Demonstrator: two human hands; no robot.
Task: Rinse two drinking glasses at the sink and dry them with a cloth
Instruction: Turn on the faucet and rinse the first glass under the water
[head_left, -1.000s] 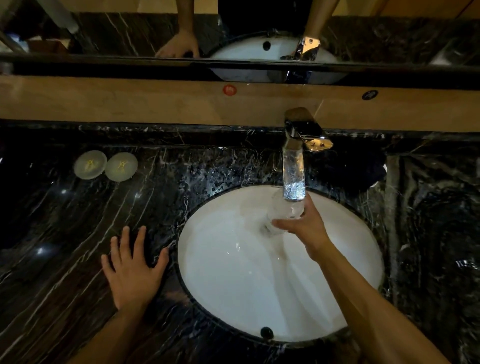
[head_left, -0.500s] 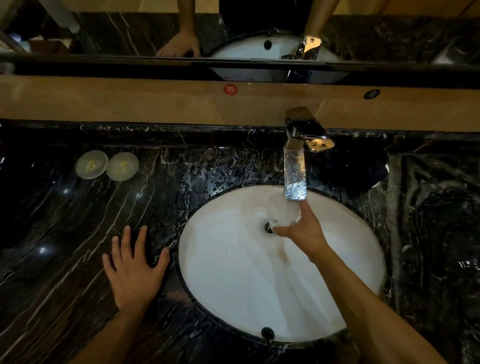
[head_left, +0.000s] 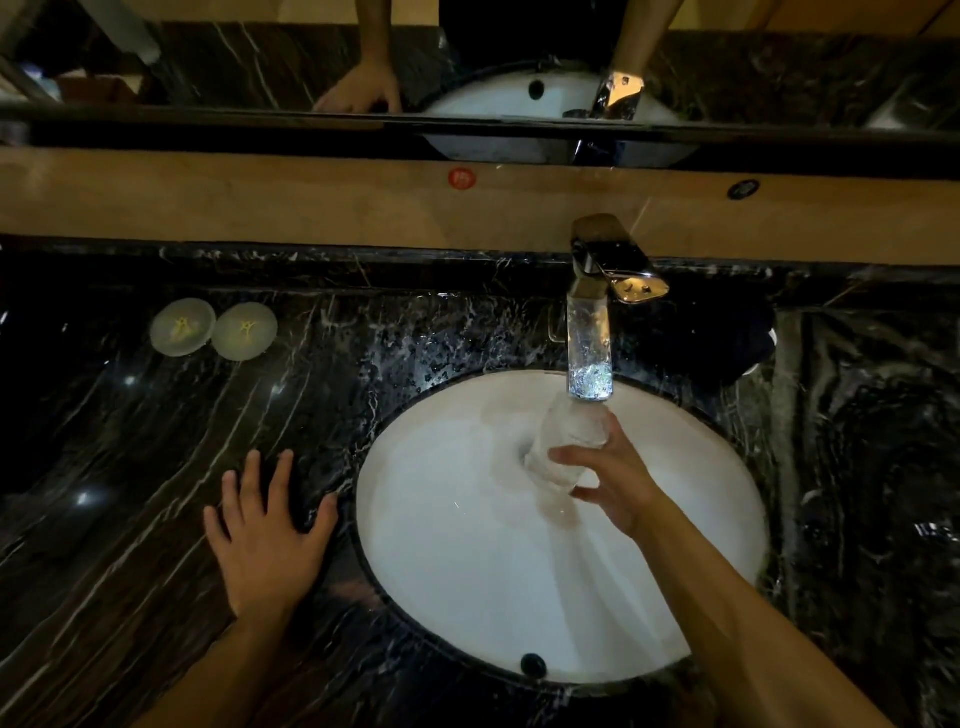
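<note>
Under tap (head_left: 589, 312) — glass (head_left: 563, 447), apparently tilted, between right-hand fingers (head_left: 569, 457).

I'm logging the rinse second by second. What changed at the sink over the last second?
The right hand keeps its grip on the glass under the faucet, tipping it more toward the drain; at half a second it stood straighter. The left hand stays flat on the counter, water still running.
</note>
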